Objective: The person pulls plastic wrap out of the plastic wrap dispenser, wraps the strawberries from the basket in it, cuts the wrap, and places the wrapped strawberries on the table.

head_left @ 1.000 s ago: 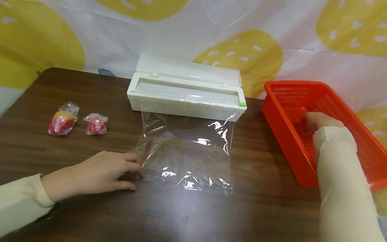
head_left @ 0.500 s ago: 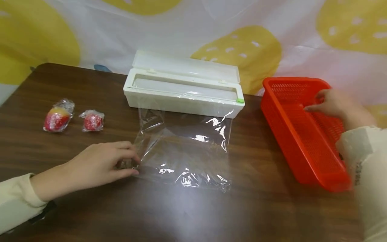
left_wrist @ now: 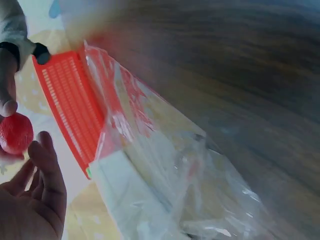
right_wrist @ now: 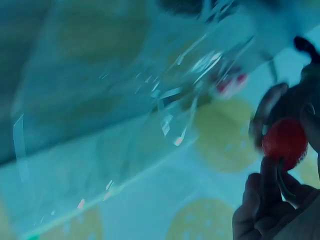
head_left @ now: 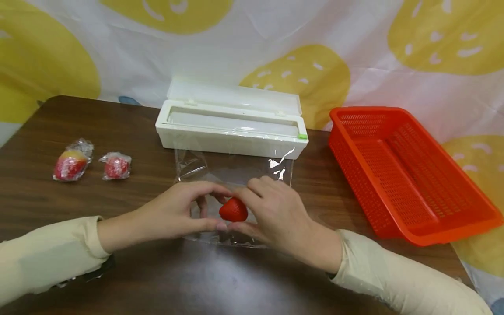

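Note:
A red strawberry (head_left: 234, 210) is pinched between the thumb and fingers of my right hand (head_left: 277, 214), above the sheet of clear plastic film (head_left: 197, 168). My left hand (head_left: 179, 210) reaches in from the other side, its fingers loosely curved around the fruit's tip. In the left wrist view a gap shows between the left fingers (left_wrist: 47, 155) and the strawberry (left_wrist: 16, 134). The right wrist view shows the strawberry (right_wrist: 285, 144) against the right fingertips. The film comes out of a white cling film dispenser (head_left: 232, 142) with its lid raised. Both hands hide part of the film.
At the right stands a red plastic basket (head_left: 366, 197) with perforated sides. Two film-wrapped fruits lie on the left: a red-yellow one (head_left: 71, 165) and a smaller red one (head_left: 117, 166). A patterned cloth (head_left: 220, 48) hangs behind the brown table (head_left: 149, 280).
My right hand has left the basket and come to the middle with a strawberry. My left hand has risen from the film's left corner and moved right, beside the fruit.

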The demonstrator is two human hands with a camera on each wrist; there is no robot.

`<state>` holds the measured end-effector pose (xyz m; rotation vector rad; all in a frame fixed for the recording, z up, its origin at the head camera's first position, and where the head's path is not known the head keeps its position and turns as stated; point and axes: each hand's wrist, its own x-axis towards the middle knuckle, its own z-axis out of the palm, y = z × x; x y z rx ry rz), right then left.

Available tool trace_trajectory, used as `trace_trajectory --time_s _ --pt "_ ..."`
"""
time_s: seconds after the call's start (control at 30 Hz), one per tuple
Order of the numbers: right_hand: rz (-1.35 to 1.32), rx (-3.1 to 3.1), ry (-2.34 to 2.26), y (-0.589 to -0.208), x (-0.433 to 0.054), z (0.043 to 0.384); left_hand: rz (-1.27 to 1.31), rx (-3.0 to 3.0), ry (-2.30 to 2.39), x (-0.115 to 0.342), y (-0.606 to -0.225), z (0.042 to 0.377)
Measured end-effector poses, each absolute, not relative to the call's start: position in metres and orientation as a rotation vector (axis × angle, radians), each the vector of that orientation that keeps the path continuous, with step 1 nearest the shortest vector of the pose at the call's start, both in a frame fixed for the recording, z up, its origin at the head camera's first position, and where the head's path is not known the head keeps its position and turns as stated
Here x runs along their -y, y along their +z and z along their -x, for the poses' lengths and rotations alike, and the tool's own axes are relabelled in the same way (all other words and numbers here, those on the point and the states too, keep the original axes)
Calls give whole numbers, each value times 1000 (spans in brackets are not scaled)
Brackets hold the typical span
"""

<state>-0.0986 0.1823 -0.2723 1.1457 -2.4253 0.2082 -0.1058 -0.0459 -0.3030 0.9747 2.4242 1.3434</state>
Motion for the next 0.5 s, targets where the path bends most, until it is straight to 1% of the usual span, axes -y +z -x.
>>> trace_trajectory --time_s 0.17,0.3,0.4,0.5 --pt "-1115 2450 251 -284 -170 95 -874 -2445 1392 36 -304 108" --pt "-1121 2548 245 -291 -172 92 -835 -2464 1308 36 -307 110" --pt "-1179 2600 161 -300 -174 88 -828 -2485 1176 35 -313 110" --pt "-1308 2636 74 -311 -175 83 -820 -2535 1043 36 -321 110"
